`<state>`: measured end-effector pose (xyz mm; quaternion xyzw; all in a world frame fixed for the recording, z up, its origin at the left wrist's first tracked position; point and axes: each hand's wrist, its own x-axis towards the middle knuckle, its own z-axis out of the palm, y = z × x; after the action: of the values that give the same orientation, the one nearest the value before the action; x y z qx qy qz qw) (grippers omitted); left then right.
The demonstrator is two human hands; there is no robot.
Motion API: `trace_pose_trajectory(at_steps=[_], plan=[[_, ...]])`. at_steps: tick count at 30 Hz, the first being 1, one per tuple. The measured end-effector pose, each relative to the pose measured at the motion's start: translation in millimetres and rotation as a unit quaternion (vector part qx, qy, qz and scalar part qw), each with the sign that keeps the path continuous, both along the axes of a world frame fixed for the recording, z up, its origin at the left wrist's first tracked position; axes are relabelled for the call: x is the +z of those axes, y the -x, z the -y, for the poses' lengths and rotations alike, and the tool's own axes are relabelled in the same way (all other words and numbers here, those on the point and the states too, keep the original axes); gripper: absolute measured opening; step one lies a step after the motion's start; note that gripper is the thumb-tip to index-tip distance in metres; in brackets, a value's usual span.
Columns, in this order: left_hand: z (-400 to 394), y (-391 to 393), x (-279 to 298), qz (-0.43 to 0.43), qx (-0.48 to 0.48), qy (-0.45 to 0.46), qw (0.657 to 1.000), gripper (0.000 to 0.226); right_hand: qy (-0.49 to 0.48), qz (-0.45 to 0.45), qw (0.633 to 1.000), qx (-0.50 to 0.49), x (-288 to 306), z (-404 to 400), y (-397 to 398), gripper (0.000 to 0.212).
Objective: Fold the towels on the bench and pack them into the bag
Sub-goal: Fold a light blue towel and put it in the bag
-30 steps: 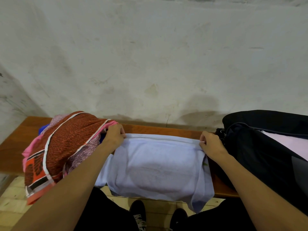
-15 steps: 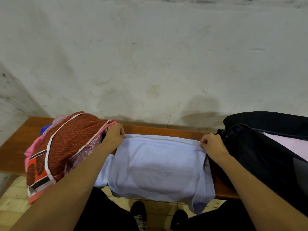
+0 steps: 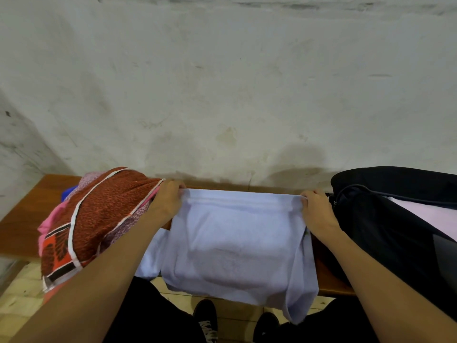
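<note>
Pinching the far corners of the pale towel point(image 3: 237, 241), the left hand point(image 3: 168, 201) and right hand point(image 3: 317, 209) stretch it across the bench point(image 3: 24, 219) at frame centre; soft, light, limp, best gripped at corners.

Towel pile point(image 3: 99, 214) left, bag point(image 3: 395, 219) right — bench point(image 3: 22, 219) end bare.

- The towel point(image 3: 237, 241) at centre is plain pale lavender-blue.
- The towel heap point(image 3: 99, 219) at left is rust-red with white stripes, black-and-orange blocks and pink edges.
- The bag point(image 3: 395, 219) at right is black, with pale pink inside.
- The worktop point(image 3: 29, 214) is reddish-brown.
</note>
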<state>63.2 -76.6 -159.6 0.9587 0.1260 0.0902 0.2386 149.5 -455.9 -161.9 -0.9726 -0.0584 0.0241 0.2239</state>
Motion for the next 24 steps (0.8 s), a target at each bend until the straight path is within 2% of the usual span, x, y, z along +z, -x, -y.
trace_pose_trajectory(at_steps=[5, 10, 14, 18, 22, 24], plan=[[-2, 3, 10, 0.006, -0.014, 0.005, 1.0, 0.016, -0.001, 0.004, 1.0, 0.003, 15, 0, -5, 0.028], [-4, -3, 38, 0.028, 0.004, 0.009, 1.0, 0.014, -0.113, 0.056, 0.992, -0.01, 49, -4, -11, 0.028], [2, -20, 91, 0.164, 0.051, 0.038, 0.984, 0.019, -0.214, 0.154, 0.964, -0.023, 91, -12, -24, 0.027], [6, -27, 144, 0.264, 0.04, 0.096, 0.959, 0.016, -0.281, 0.241, 0.929, -0.014, 128, -14, -37, 0.019], [2, -33, 177, 0.301, 0.038, 0.082, 0.949, 0.014, -0.303, 0.326, 0.895, 0.019, 149, -16, -39, 0.017], [1, -32, 183, 0.274, 0.024, 0.091, 0.957, 0.016, -0.292, 0.309, 0.905, 0.027, 153, -13, -39, 0.018]])
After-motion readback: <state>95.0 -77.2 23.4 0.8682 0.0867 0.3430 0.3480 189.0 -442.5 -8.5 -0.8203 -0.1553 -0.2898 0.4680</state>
